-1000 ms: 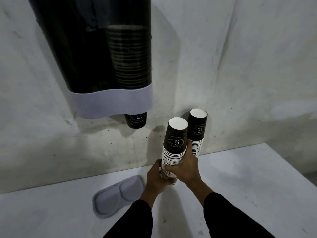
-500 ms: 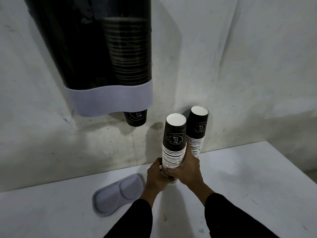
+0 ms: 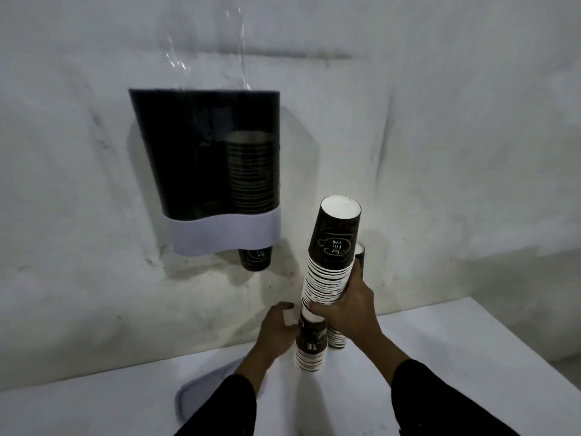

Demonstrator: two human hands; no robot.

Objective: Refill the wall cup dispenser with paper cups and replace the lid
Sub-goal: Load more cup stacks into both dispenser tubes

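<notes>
Refill partway | right hand (image 3: 345, 305) clamped on lifted stack of black paper cups (image 3: 330, 262), 4 o'clock of dark wall dispenser (image 3: 204, 152) – right tube part-filled | left hand (image 3: 275, 330) fingers apart beside short remainder stack (image 3: 309, 350) | grey oval lid (image 3: 191, 396) off, on white table (image 3: 471, 357) at 6 o'clock – unfitted

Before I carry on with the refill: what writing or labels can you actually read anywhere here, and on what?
"EE", on the short cup stack left on the table.
White logo script on the top cup of the lifted stack in the right hand: too blurred.
Print on the cup under the dispenser: too small.
</notes>
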